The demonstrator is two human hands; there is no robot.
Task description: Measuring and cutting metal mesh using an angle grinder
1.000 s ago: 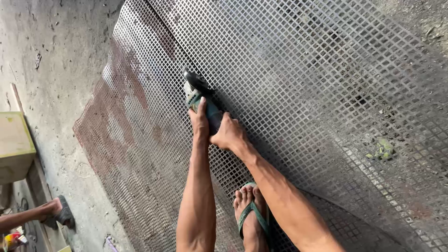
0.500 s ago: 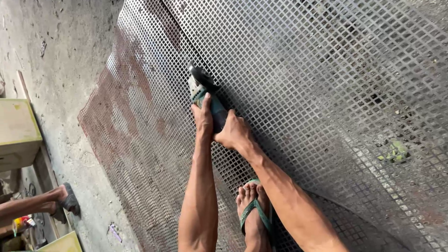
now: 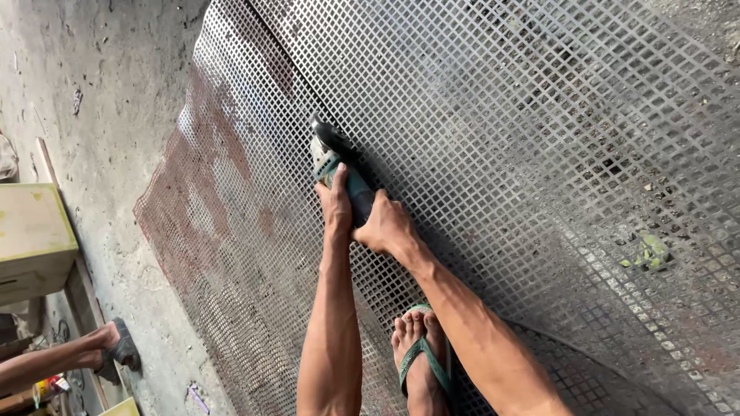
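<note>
Down on the concrete floor point(image 3: 116, 115), both hands wrapped around a green angle grinder point(image 3: 339, 166): left hand point(image 3: 336, 206) gripping nearer the head, right hand point(image 3: 388, 226) clasping the rear of the body. Disc end pressed against a perforated metal sheet point(image 3: 501, 115), rusty along its left part. Below, a foot in a green flip-flop point(image 3: 420, 362) standing on the sheet. At far left, a pale green wooden box point(image 3: 31, 239), contents hidden, and another person's sandalled foot point(image 3: 116, 350).
</note>
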